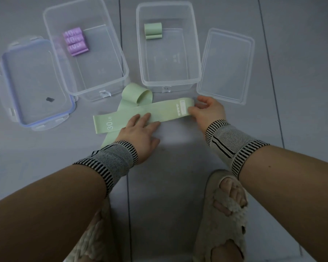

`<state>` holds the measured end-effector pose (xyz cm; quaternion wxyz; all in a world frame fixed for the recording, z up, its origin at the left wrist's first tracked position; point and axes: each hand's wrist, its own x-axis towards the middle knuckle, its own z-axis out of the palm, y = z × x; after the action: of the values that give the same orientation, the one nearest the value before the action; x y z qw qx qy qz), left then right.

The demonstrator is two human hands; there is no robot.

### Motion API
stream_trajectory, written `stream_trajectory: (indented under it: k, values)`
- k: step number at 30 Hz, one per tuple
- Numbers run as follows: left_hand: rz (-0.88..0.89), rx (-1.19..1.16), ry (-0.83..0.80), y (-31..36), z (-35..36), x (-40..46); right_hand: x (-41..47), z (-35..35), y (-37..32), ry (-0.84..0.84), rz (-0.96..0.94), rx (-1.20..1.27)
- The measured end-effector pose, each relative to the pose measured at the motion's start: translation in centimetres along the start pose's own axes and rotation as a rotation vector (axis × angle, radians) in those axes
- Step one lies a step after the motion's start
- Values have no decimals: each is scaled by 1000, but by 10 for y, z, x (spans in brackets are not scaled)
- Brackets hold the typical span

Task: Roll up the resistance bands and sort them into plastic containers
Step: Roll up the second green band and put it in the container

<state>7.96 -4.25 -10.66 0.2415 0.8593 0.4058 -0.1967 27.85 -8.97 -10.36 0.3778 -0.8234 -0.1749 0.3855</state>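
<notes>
Your flat pale-green fabric resistance band (140, 115) lies stretched on the grey floor before the clear plastic containers (168, 46); your left hand (138, 132) presses it with straight fingers; your right hand (206, 110) pinches its end; it looks soft, springy; roll tightly from that end.

Flat green band (159, 112) before two clear containers (169, 80)
</notes>
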Motion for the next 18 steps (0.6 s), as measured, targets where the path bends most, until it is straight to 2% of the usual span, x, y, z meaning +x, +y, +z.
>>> stream_trajectory:
  k: [4,11,15,16,18]
  values:
    - [-22,12,5,3,-1,-4,5,-1,4,-23,171,232]
    - [-69,0,-6,4,-5,-8,8,-11,6,-54,115,61]
    - [-62,26,-9,6,-7,-5,8,-14,7,-109,173,129]
    - [-69,19,-16,6,-8,-4,9,-15,8,-96,173,137]
    - [-78,7,-33,6,-8,-3,10,-17,10,-12,110,0]
